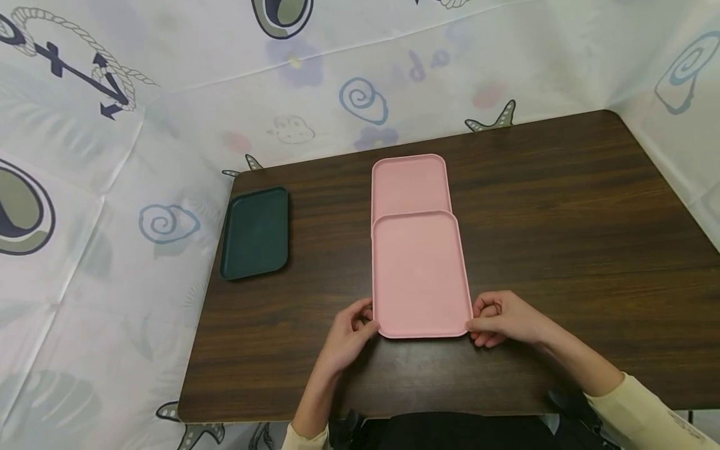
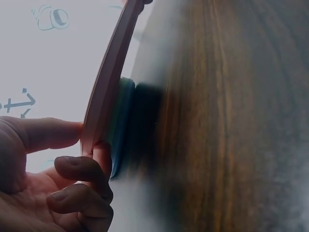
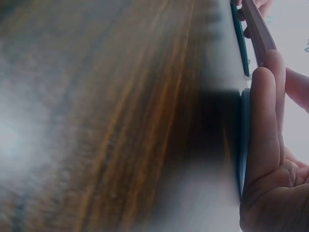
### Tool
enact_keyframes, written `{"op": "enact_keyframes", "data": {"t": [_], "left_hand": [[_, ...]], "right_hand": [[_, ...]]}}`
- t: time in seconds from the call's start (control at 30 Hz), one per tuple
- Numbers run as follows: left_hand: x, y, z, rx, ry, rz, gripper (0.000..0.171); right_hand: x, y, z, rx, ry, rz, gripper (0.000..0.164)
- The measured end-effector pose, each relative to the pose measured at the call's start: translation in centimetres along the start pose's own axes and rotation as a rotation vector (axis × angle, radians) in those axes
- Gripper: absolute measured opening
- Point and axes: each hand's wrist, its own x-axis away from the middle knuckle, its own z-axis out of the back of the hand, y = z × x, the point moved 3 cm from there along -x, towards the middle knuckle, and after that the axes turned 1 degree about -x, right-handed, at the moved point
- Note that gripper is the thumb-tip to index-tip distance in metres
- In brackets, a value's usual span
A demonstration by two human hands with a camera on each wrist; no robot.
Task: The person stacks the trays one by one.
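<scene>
A pink rectangular tray (image 1: 420, 275) with a low rim is held at its near corners by both hands. My left hand (image 1: 345, 337) pinches the left corner; in the left wrist view its thumb lies on top with fingers underneath. My right hand (image 1: 509, 319) grips the right corner, and the right wrist view shows fingers extended along the underside. The tray's far part overlaps a second pink tray (image 1: 410, 184), whose near part is hidden. Below the held tray, a blue edge (image 2: 124, 125) shows close to the tabletop.
A dark green tray (image 1: 255, 232) lies at the left side of the brown wooden table (image 1: 574, 219). Printed white cloth (image 1: 185, 131) hangs behind the table and at its sides. A black chair-like shape (image 1: 467, 431) is at the front edge.
</scene>
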Motion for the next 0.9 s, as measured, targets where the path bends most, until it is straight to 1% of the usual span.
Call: {"op": "enact_keyframes", "data": {"t": [0.13,0.2,0.27,0.37,0.43,0.53,0.63,0.83,0.87,0.9], "left_hand": [[-0.6,0.3,-0.1,-0.038,0.051,-0.012,0.042],[-0.8,0.9,-0.2,-0.049,0.081,-0.020,0.042],[-0.8,2.0,-0.2,-0.049,0.107,-0.030,0.042],[-0.6,3.6,-0.2,-0.039,0.121,-0.043,0.040],[-0.5,4.4,-0.1,-0.040,0.121,-0.052,0.040],[-0.8,4.8,0.1,-0.036,0.117,-0.065,0.040],[-1.3,4.6,0.2,-0.024,0.116,-0.079,0.040],[-3.8,1.4,0.5,-0.034,0.152,-0.092,0.041],[-4.2,0.9,0.6,-0.039,0.159,-0.098,0.041],[-4.4,0.9,0.7,-0.045,0.165,-0.103,0.041]], "right_hand": [[-0.4,-0.3,0.2,0.008,0.025,0.011,0.025],[-0.6,-0.4,0.3,0.007,0.038,0.013,0.026],[-0.7,-0.5,0.4,0.006,0.053,0.008,0.026],[-1.0,-0.6,0.4,-0.007,0.074,-0.002,0.027],[-1.1,-0.7,0.5,-0.012,0.091,-0.006,0.027],[-1.3,-0.9,0.7,-0.014,0.108,-0.007,0.027],[-1.7,-1.1,0.9,-0.009,0.125,-0.005,0.028],[-2.7,-1.5,1.0,-0.023,0.175,-0.016,0.029],[-2.9,-1.5,1.1,-0.027,0.183,-0.015,0.029],[-3.1,-1.6,1.1,-0.030,0.191,-0.012,0.029]]}}
